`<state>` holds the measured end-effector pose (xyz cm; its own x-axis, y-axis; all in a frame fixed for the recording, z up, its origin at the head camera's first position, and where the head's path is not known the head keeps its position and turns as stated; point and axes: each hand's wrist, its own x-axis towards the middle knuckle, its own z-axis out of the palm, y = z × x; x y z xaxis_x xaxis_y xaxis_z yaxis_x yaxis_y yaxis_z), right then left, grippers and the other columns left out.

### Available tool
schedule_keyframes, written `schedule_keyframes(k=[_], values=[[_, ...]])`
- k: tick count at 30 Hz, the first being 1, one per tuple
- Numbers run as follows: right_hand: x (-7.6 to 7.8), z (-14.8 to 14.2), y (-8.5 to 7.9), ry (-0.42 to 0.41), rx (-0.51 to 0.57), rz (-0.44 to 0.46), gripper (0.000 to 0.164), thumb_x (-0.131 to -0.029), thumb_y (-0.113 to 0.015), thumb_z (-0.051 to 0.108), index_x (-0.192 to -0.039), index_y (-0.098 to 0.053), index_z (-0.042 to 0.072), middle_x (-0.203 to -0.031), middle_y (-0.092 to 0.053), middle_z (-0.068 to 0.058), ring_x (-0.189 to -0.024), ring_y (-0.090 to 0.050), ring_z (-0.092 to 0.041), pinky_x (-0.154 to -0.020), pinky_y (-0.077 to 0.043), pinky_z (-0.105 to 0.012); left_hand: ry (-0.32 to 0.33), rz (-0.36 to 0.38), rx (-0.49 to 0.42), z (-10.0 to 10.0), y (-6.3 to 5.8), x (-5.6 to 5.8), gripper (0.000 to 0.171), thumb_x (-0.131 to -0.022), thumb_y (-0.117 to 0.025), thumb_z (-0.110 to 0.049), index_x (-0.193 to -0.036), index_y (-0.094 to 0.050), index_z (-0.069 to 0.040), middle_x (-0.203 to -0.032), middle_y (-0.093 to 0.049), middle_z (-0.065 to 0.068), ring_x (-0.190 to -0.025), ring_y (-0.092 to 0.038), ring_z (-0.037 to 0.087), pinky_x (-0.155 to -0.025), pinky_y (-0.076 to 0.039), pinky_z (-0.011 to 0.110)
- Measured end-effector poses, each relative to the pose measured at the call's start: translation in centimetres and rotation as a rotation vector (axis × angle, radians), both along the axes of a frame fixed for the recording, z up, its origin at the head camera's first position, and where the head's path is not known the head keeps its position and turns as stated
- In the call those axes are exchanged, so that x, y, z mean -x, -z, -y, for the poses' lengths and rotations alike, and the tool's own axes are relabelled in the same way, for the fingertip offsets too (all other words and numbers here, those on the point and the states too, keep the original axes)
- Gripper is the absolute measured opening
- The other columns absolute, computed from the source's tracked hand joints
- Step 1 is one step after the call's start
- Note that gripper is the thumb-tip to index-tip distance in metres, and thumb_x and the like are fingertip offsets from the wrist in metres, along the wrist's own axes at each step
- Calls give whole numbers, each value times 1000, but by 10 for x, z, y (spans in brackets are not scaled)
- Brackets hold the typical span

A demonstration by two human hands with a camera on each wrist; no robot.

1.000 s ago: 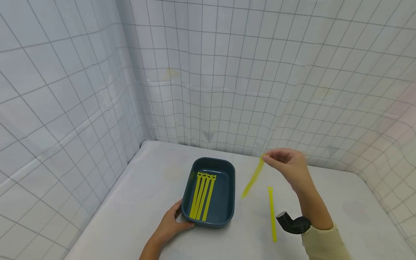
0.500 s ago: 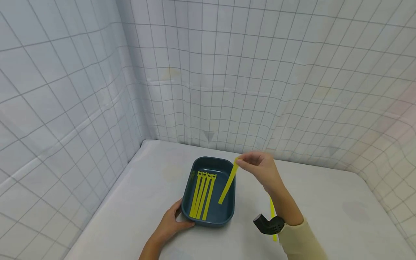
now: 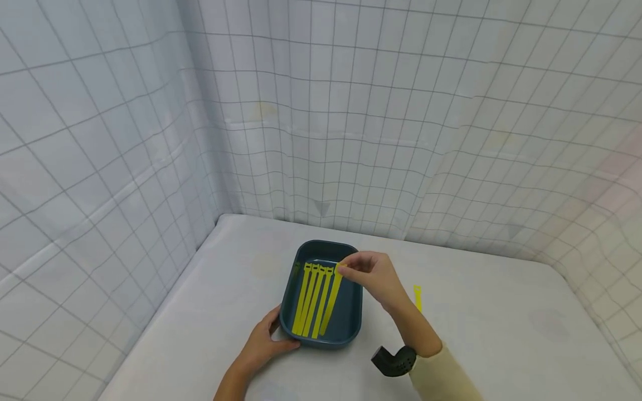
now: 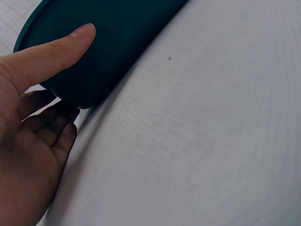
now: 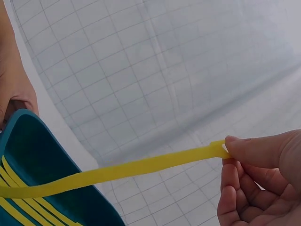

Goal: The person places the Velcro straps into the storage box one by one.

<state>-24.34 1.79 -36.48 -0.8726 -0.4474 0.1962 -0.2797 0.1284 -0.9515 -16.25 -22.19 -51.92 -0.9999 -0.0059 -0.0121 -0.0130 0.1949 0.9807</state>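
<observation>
My right hand [image 3: 377, 280] pinches the head end of a yellow hook-and-loop cable tie [image 5: 136, 174] between thumb and fingers. The tie slants down over the dark teal tray [image 3: 347, 318], its free end low inside. Several like ties [image 3: 311, 303] lie side by side in the tray's left half, slotted heads toward the far end. At the near left corner, my left hand [image 3: 263, 345] grips the tray, its thumb [image 4: 70, 49] along the outer wall and the other fingers round the corner by the tabletop.
Another yellow tie [image 3: 418, 298] lies on the white table [image 3: 501, 334] right of the tray, partly hidden by my right forearm. A black wrist camera [image 3: 393, 362] sits on that forearm. White gridded curtains [image 3: 331, 139] hang behind and beside the table.
My right hand has carried the tie leftward from beside the tray and lowered it over the tray, next to the other ties. The left hand and tray have stayed put.
</observation>
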Motion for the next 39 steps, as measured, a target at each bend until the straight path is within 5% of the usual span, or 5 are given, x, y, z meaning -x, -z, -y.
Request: schedule_keyframes(k=[8,17,26,32,39], values=[[-10,4,2,5,-21,5,12,-84,-65,4,-91,-66,-7,-83,-66,-11,-75,-59,-31,-66,-54,-25,-9,7,8,1,-1,0,95,-59,-87,-18,-138,-38,-4,-141,-38,14,-131,-30,29,-108,-27,36],[18,6,40,116,-72,7,14,-82,-69,11,-89,-68,-1,-79,-65,-4,-68,-55,-13,-61,-51,-19,-11,3,-4,0,1,0,95,-59,-87,-15,-138,-37,-2,-141,-38,15,-131,-30,30,-107,-27,36],[27,11,46,166,-83,29,12,-81,-68,2,-89,-67,-7,-81,-66,-13,-70,-59,-18,-68,-56,-38,-6,-7,-27,-1,2,0,93,-60,-86,-14,-138,-37,-3,-140,-39,15,-131,-31,30,-108,-26,35],[43,14,65,203,-102,23,11,-80,-71,8,-87,-69,0,-81,-66,-6,-71,-61,-15,-65,-54,-25,1,-9,-46,0,1,0,92,-60,-86,-12,-138,-38,-3,-141,-38,14,-131,-30,29,-108,-26,34],[49,17,74,225,-130,-6,9,-80,-70,7,-85,-69,0,-79,-66,-5,-71,-60,-17,-64,-54,-28,-2,0,-36,0,2,0,93,-60,-86,-14,-138,-37,-4,-140,-39,14,-131,-31,29,-108,-26,34]])
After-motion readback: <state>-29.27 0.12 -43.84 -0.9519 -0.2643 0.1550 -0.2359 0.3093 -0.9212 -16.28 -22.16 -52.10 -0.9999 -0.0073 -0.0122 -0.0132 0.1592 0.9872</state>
